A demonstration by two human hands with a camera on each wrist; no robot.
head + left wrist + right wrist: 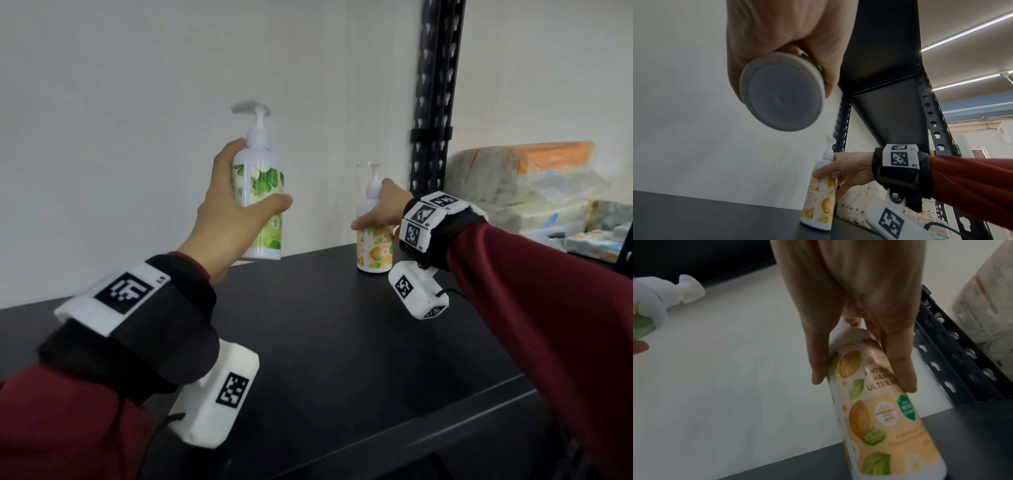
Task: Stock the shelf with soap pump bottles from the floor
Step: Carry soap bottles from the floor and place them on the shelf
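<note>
My left hand [239, 202] grips a white pump bottle with a green leaf label [262, 192], held upright in the air a little above the black shelf board [325, 325]. From below, the left wrist view shows its round white base [783, 92] in my fingers. My right hand [380, 212] grips the upper body of a white pump bottle with an orange label [373, 250], which stands on the shelf near the back wall at the right. The right wrist view shows my fingers [898, 356] wrapped round that orange bottle [879, 410].
A black perforated shelf upright [435, 92] rises just right of the orange bottle. Beyond it lie wrapped packs of goods [527, 185]. A white wall [137, 120] closes the back of the shelf. Another shelf board [884, 48] hangs overhead.
</note>
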